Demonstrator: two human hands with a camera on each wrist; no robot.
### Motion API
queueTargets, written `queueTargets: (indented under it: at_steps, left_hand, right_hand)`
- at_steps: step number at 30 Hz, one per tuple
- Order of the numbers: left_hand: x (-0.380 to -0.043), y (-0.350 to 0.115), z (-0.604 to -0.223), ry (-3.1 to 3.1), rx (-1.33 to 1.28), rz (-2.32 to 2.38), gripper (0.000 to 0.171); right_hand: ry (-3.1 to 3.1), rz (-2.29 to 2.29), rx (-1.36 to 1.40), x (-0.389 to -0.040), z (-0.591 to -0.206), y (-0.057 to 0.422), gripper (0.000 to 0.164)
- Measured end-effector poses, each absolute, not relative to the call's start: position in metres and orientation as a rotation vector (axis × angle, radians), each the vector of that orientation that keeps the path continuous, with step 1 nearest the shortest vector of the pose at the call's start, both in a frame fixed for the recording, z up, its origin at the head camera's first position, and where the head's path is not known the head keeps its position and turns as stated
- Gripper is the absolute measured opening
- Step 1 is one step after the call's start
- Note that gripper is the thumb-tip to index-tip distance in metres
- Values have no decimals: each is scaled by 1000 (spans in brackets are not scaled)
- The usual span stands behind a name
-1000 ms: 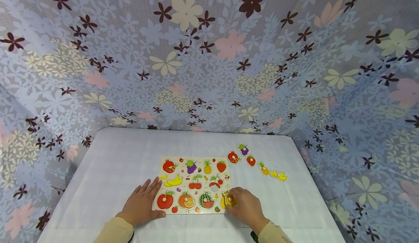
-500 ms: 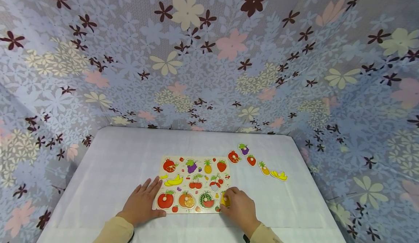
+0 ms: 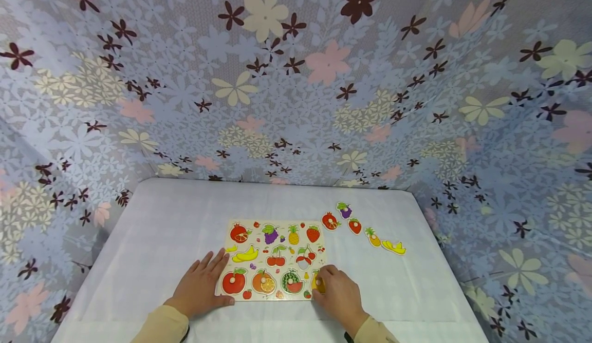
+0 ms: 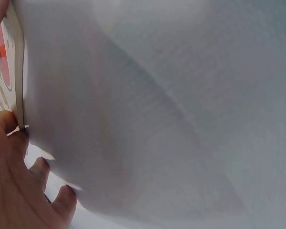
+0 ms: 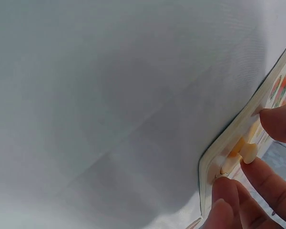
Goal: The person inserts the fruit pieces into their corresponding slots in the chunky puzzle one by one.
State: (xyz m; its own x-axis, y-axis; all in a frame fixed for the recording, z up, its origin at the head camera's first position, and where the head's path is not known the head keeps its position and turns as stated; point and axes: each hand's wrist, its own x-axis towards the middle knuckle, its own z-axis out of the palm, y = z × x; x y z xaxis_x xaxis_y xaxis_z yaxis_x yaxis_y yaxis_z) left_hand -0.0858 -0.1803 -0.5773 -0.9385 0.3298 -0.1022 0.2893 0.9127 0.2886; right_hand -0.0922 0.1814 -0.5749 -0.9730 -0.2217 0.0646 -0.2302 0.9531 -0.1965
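five loose pieces on the white cloth (image 3: pixel 180 220), right of lower centre in the head view: grapes (image 3: pixel 344 211), pomegranate (image 3: pixel 330 222), strawberry (image 3: pixel 354 227), pineapple (image 3: pixel 373 240), bananas (image 3: pixel 394 248), strung down toward the right. puzzle board (image 3: pixel 281 223) at lower centre, with apple (image 3: pixel 233 284), orange (image 3: pixel 263 283) and watermelon (image 3: pixel 291 283) already in the bottom row, knobs up.

step in hand, by the look of it: seating the pear piece (image 3: pixel 315 284) at the board's lower right corner. right hand (image 3: pixel 339 294) over that corner, fingertips (image 5: pixel 258 174) curled round the pear piece, one against its knob (image 5: pixel 249 153) at lower right of the right wrist view. can't tell full seating from these views. left hand (image 3: pixel 201 285) spread wide at the board's left edge, gripping nothing, probably steadying.

next move likely calls for: check outline fit, press flat, let go without lifting the pear piece, then reach up-right for a loose one. matching prints for all five in top row and middle left. piece or bare print at the cherries (image 3: pixel 275 259): can't tell.
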Motion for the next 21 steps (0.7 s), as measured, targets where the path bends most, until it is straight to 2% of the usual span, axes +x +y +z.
queueTargets:
  at_steps: [21]
  left_hand:
    - [-86, -179, -580, 2908, 441, 401, 111]
  right_hand:
    - [-3078, 352, 376, -93, -571, 184, 26]
